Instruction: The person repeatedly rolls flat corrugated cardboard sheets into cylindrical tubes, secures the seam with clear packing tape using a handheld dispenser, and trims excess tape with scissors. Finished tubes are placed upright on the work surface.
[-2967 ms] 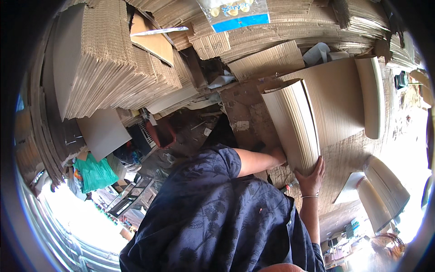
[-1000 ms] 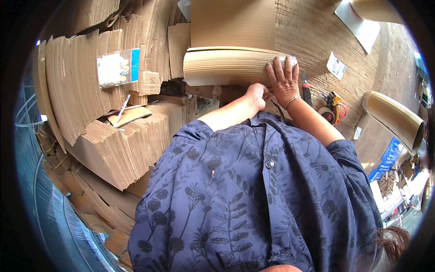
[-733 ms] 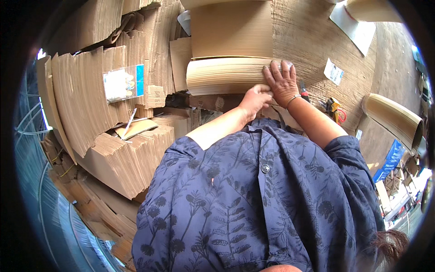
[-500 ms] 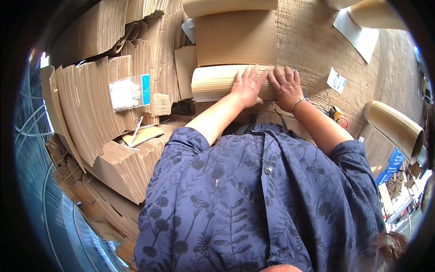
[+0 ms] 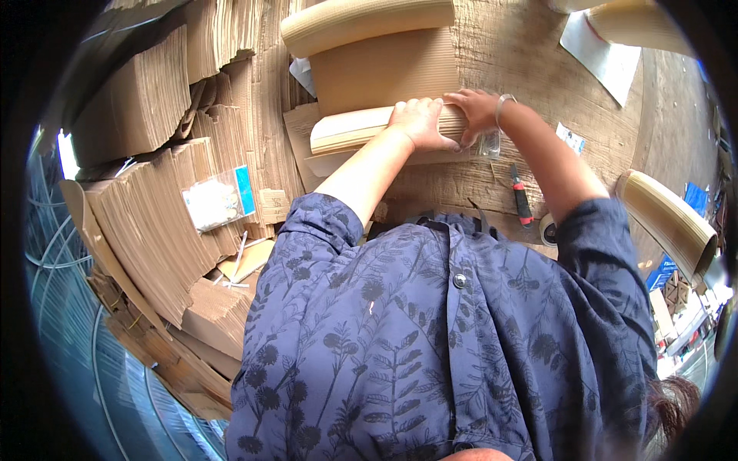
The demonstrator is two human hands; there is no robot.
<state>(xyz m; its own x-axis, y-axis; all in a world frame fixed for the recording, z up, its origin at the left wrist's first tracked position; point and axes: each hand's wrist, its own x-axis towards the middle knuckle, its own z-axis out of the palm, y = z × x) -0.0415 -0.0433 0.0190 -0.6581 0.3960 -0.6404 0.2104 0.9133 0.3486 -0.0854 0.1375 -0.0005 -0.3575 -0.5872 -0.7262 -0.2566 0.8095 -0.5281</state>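
Cardboard roll (image 5: 350, 132) is on the counter (image 5: 538, 77), in front of the person. L hand (image 5: 417, 123) & R hand (image 5: 475, 111) both grip it nr its R end. Nothing's holding the L end, so it cld spring open or go crooked.

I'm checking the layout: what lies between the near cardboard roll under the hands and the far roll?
In the head view, a flat stretch of ribbed brown sheet lies between the near roll and the far roll.
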